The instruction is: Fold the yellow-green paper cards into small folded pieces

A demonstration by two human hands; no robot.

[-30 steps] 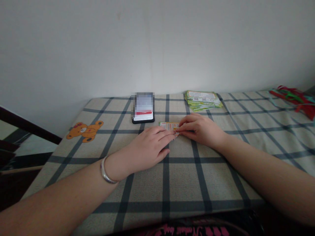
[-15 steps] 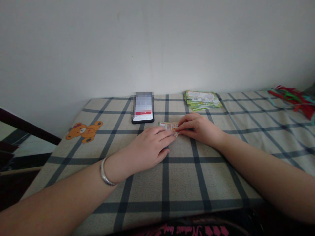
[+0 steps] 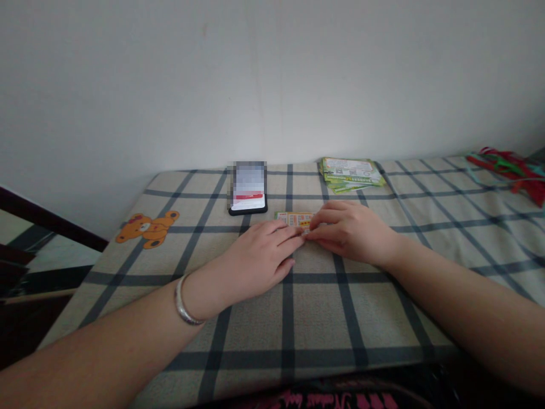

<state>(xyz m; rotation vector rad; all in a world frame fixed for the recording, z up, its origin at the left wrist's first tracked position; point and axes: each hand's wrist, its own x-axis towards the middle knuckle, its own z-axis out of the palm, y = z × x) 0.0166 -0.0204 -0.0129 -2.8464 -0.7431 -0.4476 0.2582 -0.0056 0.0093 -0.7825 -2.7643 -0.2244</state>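
Observation:
A printed card (image 3: 293, 218), orange, white and yellow with green at its edge, lies flat on the checked tablecloth. My left hand (image 3: 261, 255) lies palm down across the card's lower part, fingers stretched out, a silver bangle on the wrist. From the right, my right hand (image 3: 351, 230) covers the card's other end, its fingers drawn together in a pinch with the tips at the card's surface. Whatever is between those fingertips is hidden. The fingertips of both hands nearly meet over the card.
A phone (image 3: 248, 190) with a partly blurred screen lies beyond my left hand. Several green-edged cards (image 3: 351, 172) are piled near the wall (image 3: 272, 79). Red and green straps (image 3: 515, 173) lie at far right. A teddy bear picture (image 3: 149, 228) sits at left on the tablecloth (image 3: 251, 335).
My right hand has shifted slightly down and to the right, showing more of the card's print. My left hand stays on the card.

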